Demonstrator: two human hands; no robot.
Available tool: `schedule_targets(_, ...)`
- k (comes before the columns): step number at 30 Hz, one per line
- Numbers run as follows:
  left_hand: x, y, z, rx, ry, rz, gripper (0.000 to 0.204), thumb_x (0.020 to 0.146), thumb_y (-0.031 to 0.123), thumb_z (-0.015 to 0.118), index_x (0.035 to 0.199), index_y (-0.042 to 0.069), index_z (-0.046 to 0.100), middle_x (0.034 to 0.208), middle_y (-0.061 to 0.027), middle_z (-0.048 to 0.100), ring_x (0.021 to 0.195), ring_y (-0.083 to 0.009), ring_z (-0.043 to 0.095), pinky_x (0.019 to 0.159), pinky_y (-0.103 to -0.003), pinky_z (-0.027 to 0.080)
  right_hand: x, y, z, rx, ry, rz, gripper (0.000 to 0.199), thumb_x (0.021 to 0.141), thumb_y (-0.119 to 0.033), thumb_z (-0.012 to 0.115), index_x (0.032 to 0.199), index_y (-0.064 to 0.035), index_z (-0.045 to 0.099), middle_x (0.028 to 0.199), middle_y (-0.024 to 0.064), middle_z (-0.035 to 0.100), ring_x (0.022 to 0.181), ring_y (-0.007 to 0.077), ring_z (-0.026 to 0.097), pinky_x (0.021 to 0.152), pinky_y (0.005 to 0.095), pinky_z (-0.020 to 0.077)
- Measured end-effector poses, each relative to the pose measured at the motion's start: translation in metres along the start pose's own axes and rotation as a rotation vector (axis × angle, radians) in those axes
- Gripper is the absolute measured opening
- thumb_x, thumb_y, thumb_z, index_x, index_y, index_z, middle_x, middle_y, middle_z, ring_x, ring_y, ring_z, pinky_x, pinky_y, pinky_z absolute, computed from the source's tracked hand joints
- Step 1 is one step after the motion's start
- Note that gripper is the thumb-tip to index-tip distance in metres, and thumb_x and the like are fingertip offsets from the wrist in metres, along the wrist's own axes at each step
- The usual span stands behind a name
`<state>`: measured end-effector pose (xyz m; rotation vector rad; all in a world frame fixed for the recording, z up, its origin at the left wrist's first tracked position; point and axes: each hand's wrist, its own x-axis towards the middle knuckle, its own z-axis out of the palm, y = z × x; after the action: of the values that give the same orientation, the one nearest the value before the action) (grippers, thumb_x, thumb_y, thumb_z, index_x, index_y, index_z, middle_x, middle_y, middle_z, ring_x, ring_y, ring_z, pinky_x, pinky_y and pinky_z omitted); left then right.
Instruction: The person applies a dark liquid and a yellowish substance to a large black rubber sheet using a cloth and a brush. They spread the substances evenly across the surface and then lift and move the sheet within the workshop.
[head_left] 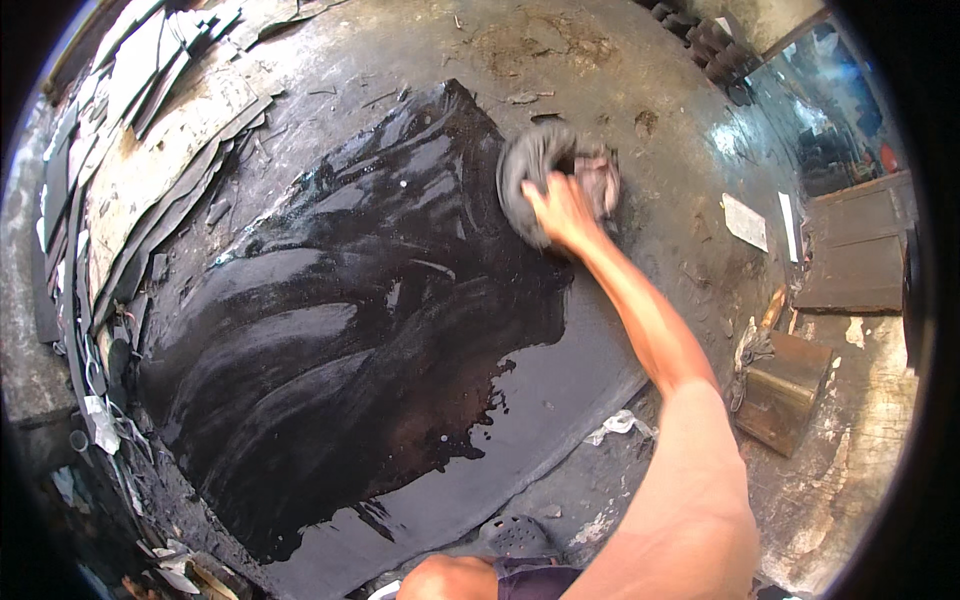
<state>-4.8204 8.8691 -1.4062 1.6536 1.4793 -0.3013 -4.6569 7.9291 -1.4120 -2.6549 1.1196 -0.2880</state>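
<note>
My right hand [563, 210] reaches far forward, its fingers closed on a grey wadded rag [520, 185] blurred by motion. A pinkish-brown piece [598, 178] shows at the wad's right side; whether it belongs to the same cloth I cannot tell. The rag is at the far right edge of a large flat sheet [590, 340] lying on the floor. Glossy black liquid [300, 330], streaked in curved smears, covers most of that sheet. Along the near right side the sheet's surface is plain grey, and the liquid ends there in a ragged edge. My left hand is out of view.
Stacked dark strips and sheets [165, 215] line the left. At the right stand a brown block-like box [785, 390] and a dark flat panel [855, 260]. A crumpled white scrap [620, 427] lies by the sheet's near edge, close to a dark perforated shoe [515, 537].
</note>
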Motion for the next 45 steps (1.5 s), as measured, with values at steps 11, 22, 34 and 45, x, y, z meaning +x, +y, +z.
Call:
schedule_targets(11, 0.018, -0.022, -0.038, -0.048, 0.059, -0.005, 0.035, 0.098, 0.032, 0.074, 0.117, 0.005, 0.062, 0.12, -0.0107, 0.064, 0.107, -0.0271, 0.062, 0.089, -0.045, 0.058, -0.134, -0.066, 0.006, 0.061, -0.305, -0.387, 0.05, 0.097, -0.054, 0.064, 0.09, -0.0055, 0.075, 0.083, 0.0208, 0.074, 0.082, 0.0389, 0.075, 0.076, 0.0528, 0.0577)
schedule_targets(22, 0.055, -0.063, -0.095, 0.016, 0.096, 0.306, 0.031, 0.101, 0.036, 0.068, 0.121, 0.014, 0.059, 0.1, -0.0007, 0.061, 0.071, -0.0129, 0.057, 0.053, -0.027, 0.051, -0.238, -0.151, 0.013, 0.155, -0.194, -0.27, 0.061, 0.095, -0.05, 0.069, 0.064, 0.002, 0.06, 0.066, 0.0274, 0.062, 0.063, 0.0467, 0.065, 0.058, 0.053, 0.0482)
schedule_targets(34, 0.139, 0.081, -0.156, -1.047, -0.345, 0.169, 0.099, 0.088, 0.055, 0.08, 0.16, 0.008, 0.031, 0.161, -0.0147, 0.033, 0.147, -0.0327, 0.036, 0.119, -0.051, 0.04, -0.665, -0.574, 0.147, 0.3, -0.532, -1.161, 0.014, 0.087, -0.018, 0.066, 0.092, -0.0092, 0.075, 0.081, 0.0127, 0.077, 0.071, 0.0291, 0.077, 0.059, 0.0432, 0.06)
schedule_targets(45, 0.325, 0.091, -0.122, -0.752, -0.222, 0.633, 0.084, 0.078, 0.006, 0.086, 0.15, 0.008, 0.042, 0.152, -0.0184, 0.04, 0.131, -0.0328, 0.048, 0.108, -0.051, 0.051, -0.405, -0.25, 0.038, 0.144, -0.337, -0.342, 0.049, 0.097, -0.053, 0.062, 0.088, -0.0081, 0.077, 0.092, 0.0186, 0.076, 0.088, 0.0418, 0.075, 0.079, 0.0492, 0.0595)
